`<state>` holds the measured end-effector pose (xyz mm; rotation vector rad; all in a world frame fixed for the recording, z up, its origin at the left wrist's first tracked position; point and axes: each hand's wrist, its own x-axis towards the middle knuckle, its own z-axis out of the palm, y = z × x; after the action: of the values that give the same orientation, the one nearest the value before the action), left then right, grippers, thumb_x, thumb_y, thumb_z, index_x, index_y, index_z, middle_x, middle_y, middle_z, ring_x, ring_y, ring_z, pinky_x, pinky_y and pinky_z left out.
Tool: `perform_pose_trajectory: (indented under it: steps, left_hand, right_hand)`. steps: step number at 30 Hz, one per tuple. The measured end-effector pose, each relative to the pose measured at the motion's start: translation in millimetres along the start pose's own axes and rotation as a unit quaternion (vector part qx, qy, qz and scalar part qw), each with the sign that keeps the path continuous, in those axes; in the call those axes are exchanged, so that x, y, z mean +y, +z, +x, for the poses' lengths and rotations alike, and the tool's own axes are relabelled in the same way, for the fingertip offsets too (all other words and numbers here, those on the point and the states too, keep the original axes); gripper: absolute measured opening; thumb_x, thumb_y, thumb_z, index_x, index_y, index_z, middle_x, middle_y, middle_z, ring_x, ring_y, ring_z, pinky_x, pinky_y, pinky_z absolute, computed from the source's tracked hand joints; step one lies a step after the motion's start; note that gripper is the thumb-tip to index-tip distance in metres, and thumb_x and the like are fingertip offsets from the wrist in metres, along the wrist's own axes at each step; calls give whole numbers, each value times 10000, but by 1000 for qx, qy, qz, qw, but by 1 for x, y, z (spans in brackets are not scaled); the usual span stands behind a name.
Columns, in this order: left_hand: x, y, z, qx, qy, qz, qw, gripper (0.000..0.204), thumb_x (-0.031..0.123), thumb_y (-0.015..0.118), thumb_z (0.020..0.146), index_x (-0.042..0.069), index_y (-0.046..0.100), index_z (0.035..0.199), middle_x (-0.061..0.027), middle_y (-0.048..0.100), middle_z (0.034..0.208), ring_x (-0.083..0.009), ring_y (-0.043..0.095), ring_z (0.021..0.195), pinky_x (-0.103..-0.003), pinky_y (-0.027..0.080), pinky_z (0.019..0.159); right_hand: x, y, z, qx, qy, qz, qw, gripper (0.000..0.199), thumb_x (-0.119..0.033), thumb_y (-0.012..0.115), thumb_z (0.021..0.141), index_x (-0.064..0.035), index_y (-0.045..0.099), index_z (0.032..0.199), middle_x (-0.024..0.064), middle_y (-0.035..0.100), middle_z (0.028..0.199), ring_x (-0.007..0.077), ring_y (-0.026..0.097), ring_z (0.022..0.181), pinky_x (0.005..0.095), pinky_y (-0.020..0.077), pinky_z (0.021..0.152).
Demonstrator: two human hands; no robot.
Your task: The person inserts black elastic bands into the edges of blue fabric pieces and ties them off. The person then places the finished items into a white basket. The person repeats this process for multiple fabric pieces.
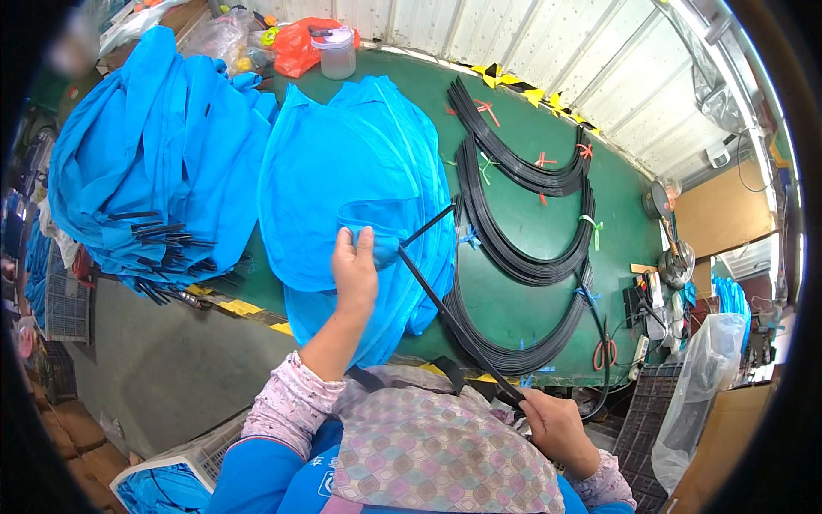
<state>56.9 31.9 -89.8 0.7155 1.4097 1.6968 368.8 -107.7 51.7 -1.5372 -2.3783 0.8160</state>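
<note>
My left hand (355, 265) is closed on the edge of a blue fabric piece (342, 154), thumb and fingers pinching a fold. This piece lies on top of a stack of rounded blue fabric pieces. My right hand (556, 426), low at the right, grips a long thin black strip (462, 340). The strip slants up to the pinched fabric edge, and a short black length sticks out there toward the upper right. How far it goes into the fabric is hidden. Several bundles of curved black strips (522, 253), tied with coloured ties, lie right of the fabric.
A heap of blue fabric (163, 163) with black strip ends poking out lies at the left of the green table (535, 224). Red-handled scissors (604, 353) lie near its right front edge. A plastic tub (336, 58) and a red bag (301, 47) stand at the back.
</note>
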Motion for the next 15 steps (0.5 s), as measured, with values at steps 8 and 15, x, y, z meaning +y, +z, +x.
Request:
perform_pose_trajectory:
  steps: [8, 15]
  left_hand:
    - [-2, 19, -81, -293, -139, -11, 946, 229, 242, 608, 1007, 120, 500, 847, 105, 384, 737, -9, 342, 677, -226, 302, 551]
    - [35, -20, -20, -88, -3, 24, 996, 371, 187, 589, 999, 76, 444, 676, 66, 412, 632, -40, 327, 595, -266, 309, 520]
  right_hand:
    - [-5, 70, 63, 90, -44, -124, 987, 215, -167, 639, 910, -53, 588, 1085, 100, 660, 780, 306, 635, 615, 402, 488, 516]
    - [-2, 22, 64, -171, -8, 135, 976, 264, -147, 673, 892, -28, 652, 1126, 164, 672, 820, 308, 672, 725, 371, 527, 670]
